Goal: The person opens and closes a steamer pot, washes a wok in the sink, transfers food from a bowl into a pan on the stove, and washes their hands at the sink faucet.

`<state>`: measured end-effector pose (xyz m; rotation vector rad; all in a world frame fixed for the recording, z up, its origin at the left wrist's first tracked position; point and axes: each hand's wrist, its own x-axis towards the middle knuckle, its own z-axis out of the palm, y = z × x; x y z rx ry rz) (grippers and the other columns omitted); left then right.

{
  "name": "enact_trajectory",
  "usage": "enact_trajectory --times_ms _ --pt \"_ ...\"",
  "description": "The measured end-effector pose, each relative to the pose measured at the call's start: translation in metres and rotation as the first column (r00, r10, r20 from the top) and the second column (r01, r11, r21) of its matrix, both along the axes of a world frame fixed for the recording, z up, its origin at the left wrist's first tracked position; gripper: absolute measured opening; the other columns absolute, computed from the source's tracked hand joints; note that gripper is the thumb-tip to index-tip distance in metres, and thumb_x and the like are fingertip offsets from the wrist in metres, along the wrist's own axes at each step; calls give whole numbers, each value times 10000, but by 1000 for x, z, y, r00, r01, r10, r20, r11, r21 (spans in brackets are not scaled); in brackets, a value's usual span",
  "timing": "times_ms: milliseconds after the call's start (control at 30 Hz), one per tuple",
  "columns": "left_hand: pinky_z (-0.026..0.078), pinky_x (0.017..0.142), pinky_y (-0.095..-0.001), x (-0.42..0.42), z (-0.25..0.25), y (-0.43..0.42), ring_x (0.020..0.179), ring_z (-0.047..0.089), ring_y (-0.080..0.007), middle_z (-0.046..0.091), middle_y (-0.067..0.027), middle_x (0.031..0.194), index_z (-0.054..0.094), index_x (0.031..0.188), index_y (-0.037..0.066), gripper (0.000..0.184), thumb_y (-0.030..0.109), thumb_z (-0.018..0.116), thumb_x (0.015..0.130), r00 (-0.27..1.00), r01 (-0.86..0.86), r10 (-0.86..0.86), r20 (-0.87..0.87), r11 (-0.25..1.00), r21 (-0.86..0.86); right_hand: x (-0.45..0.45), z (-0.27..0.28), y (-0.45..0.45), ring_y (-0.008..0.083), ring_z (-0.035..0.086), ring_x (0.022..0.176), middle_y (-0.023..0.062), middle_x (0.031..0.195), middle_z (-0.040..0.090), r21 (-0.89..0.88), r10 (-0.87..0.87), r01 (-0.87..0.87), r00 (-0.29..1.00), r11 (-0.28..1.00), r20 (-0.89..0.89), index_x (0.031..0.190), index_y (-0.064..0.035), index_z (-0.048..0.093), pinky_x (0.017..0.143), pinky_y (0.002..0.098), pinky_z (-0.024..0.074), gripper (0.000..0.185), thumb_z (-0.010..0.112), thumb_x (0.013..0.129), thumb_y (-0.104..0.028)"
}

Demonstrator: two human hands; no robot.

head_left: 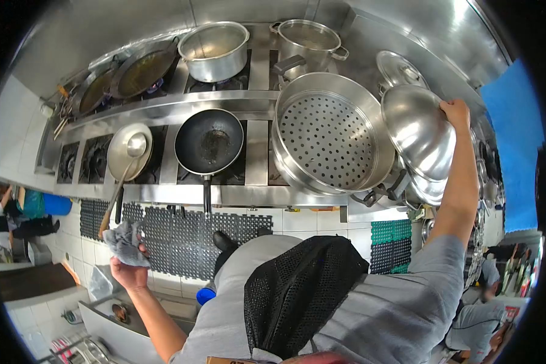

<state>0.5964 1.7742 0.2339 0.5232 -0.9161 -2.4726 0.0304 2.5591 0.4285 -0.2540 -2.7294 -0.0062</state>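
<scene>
My left hand (130, 273), at the lower left, is closed around a crumpled grey cloth (125, 244). Right beside the cloth is the wooden handle end of a ladle (136, 145), whose bowl rests in a pale-lined frying pan (118, 158); whether the two touch I cannot tell. On the right, my right hand (455, 113) grips the edge of a large domed metal lid (409, 115). The lid is tilted at the right side of a wide steamer pot (283, 155), which stands uncovered. Inside that pot the perforated steamer tray (327, 139) shows nothing on it.
A black frying pan (194, 145) sits on the front burners. Behind stand two dark pans (144, 71) over flames, a wide aluminium pot (214, 68) and a lidded pot (303, 51). Black rubber mats (182, 242) cover the floor. Other people (476, 321) are at the far right and left.
</scene>
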Motion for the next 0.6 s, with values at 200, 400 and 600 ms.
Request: enact_trajectory --times_ms 200,400,600 --pt "527 919 -474 34 -11 -11 1050 627 -343 553 -259 1412 450 1519 67 714 362 566 879 998 -47 48 -40 999 21 32 58 -82 381 716 918 234 952 743 3 61 -61 996 998 63 948 15 756 849 445 537 485 708 756 -428" --pt "540 899 -493 23 -22 -20 1065 634 -372 511 -270 1456 451 1527 80 691 342 562 897 995 -55 58 -83 997 46 65 52 -178 354 722 1021 226 1092 748 -77 333 -332 943 940 4 1165 15 738 915 399 541 560 729 759 -371" --pt "510 929 -474 58 -44 -38 1058 615 -361 513 -267 1464 461 1512 52 665 337 541 917 989 -111 118 -89 990 81 89 11 -239 358 731 988 212 1065 755 -107 488 -488 873 866 -29 1140 9 738 911 405 549 520 748 769 -356"
